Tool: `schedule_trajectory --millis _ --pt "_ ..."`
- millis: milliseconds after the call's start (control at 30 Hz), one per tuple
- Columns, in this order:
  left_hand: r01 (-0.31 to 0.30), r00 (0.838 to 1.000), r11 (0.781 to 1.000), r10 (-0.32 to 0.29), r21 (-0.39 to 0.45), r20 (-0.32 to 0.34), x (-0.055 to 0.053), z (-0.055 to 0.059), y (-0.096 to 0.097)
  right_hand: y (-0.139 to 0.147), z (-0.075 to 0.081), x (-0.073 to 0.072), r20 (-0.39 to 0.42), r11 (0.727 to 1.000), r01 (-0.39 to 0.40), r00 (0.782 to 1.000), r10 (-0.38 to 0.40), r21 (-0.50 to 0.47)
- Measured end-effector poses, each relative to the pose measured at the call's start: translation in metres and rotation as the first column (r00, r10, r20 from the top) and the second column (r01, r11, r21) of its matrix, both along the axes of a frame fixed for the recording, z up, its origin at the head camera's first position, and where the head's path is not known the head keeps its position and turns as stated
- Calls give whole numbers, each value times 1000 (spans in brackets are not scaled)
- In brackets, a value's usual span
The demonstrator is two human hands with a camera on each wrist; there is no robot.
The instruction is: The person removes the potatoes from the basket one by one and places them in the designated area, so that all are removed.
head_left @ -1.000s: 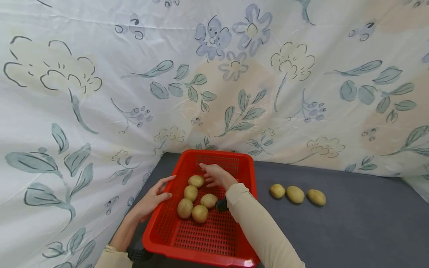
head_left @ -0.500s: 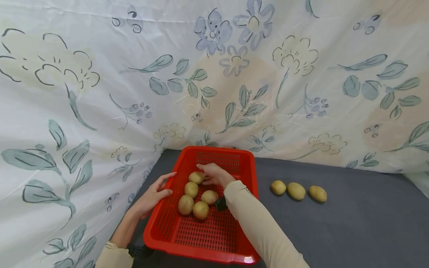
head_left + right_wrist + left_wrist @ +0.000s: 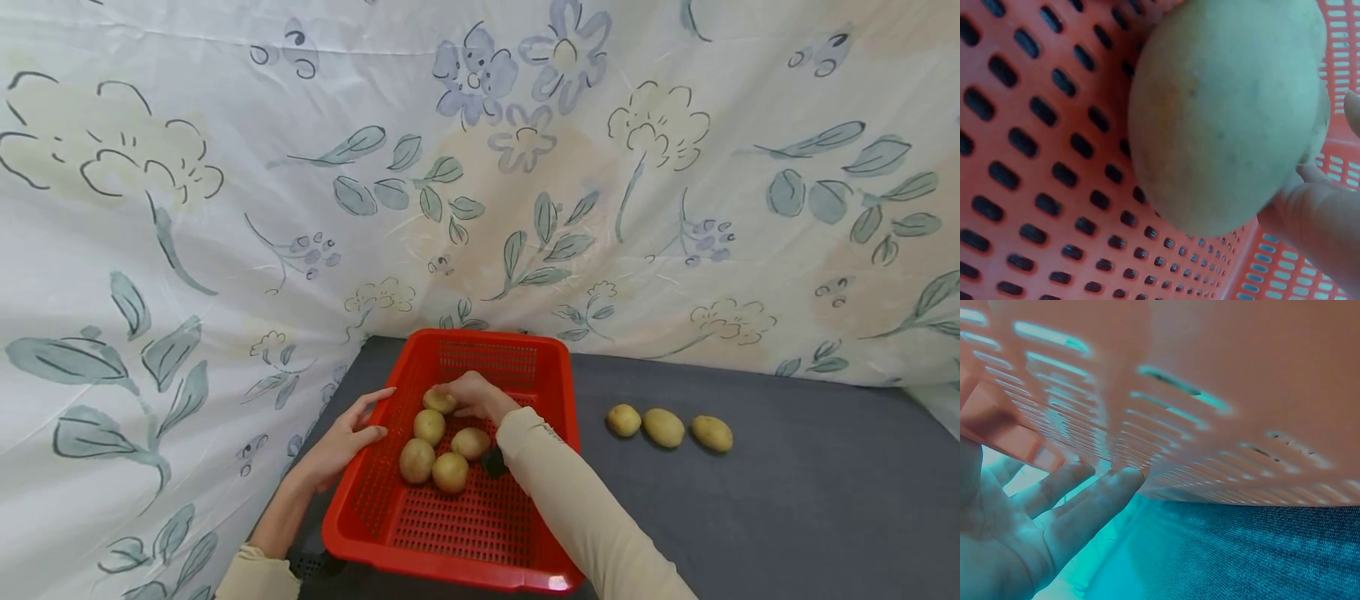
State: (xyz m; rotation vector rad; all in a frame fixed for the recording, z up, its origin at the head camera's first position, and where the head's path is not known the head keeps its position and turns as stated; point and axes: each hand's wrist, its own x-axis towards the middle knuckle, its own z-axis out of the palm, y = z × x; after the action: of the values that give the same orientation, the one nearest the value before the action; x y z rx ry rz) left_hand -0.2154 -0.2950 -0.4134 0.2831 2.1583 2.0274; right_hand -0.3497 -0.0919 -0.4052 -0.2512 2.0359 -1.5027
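Potato, far one of five: inside the basket, toward its back; pinched, it appears, between the fingertips of the right hand. Changed within the last second: fingers formerly spread beside it now close over its top, so the reach looks finished and a hold begun.

Potatoes, four others: on the basket floor, grouped nearer the front.

Basket, red, perforated plastic: left rim touched by the left hand, fingers extended, not clenched.

Potatoes, three, in a row: right of the basket, on a dark grey tabletop.

Backdrop, floral cloth: behind.
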Motion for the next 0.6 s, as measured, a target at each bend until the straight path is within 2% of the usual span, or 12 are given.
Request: schedule_trajectory --millis 267,600 --pt "-4 1000 1000 4 -6 5 0 0 0 -5 -3 6 -105 998 12 994 -6 55" --pt "-3 1000 1000 3 4 14 0 0 0 -10 -3 5 -161 995 48 986 -33 88"
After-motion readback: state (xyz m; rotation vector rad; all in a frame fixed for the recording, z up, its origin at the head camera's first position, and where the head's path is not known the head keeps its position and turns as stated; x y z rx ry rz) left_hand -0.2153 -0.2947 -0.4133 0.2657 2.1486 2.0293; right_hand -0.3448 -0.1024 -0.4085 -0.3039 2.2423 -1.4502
